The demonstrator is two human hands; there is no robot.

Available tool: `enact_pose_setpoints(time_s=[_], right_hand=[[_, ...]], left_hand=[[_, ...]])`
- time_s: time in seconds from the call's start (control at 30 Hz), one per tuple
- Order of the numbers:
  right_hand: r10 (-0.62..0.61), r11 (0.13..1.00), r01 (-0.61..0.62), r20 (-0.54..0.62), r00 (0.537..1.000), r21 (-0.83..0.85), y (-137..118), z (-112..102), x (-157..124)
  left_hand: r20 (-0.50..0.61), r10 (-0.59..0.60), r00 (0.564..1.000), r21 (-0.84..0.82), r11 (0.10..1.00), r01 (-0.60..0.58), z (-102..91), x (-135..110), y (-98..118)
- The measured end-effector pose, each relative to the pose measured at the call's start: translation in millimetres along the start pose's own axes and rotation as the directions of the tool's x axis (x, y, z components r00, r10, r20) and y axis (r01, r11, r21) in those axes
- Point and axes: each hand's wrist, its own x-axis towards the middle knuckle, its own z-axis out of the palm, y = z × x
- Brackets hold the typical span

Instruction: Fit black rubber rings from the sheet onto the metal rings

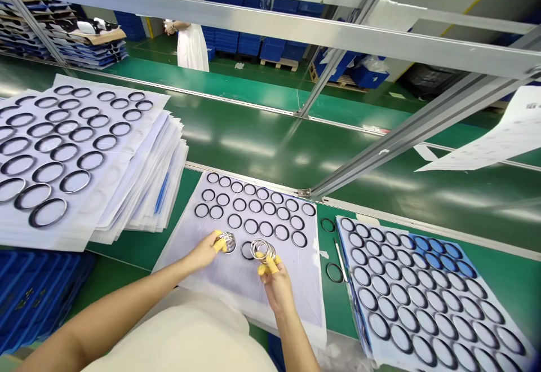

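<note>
My left hand (203,251) and my right hand (274,284) both wear yellow finger cots and sit over a white sheet (236,290) printed or set with rows of black-rimmed rings. The left hand pinches a small bunch of shiny metal rings (226,242). The right hand grips several similar metal rings (262,251), fanned out between its fingers. A single black ring (247,251) lies on the sheet between my hands, touching neither. The sheet's other rings stand in rows farther ahead.
A tall stack of ringed sheets (105,175) lies to the left, and a blue-backed ringed sheet (422,299) to the right. Loose black rings (332,270) rest on the green belt (270,146). An aluminium rail (270,28) crosses overhead. A person in white (190,39) stands beyond, near blue crates (270,48).
</note>
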Motion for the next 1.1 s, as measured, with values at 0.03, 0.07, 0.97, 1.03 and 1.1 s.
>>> enact_pose_setpoints(time_s=[0.03, 0.07, 0.97, 1.03, 1.1], right_hand=[[0.036, 0.996, -0.037, 0.025, 0.999, 0.076, -6, 1, -4], [0.067, 0.987, -0.074, 0.055, 0.996, 0.144, -12, 2, -9], [0.133, 0.779, -0.368, 0.440, 0.888, 0.508, -49, 60, -83], [0.128, 0.784, -0.375, 0.462, 0.878, 0.494, -50, 58, -85], [0.131, 0.799, -0.375, 0.473, 0.871, 0.470, -52, 59, -87]], left_hand=[[0.058, -0.018, 0.998, -0.067, 0.998, 0.022, -5.0, -3, 11], [0.120, -0.026, 0.992, -0.127, 0.991, 0.041, -9.9, -6, 23], [0.069, 0.097, 0.993, -0.246, 0.966, -0.078, -20.5, -44, 63], [0.059, 0.096, 0.994, -0.180, 0.980, -0.084, -21.2, -46, 61], [0.039, 0.089, 0.995, -0.098, 0.992, -0.085, -21.4, -48, 60]])
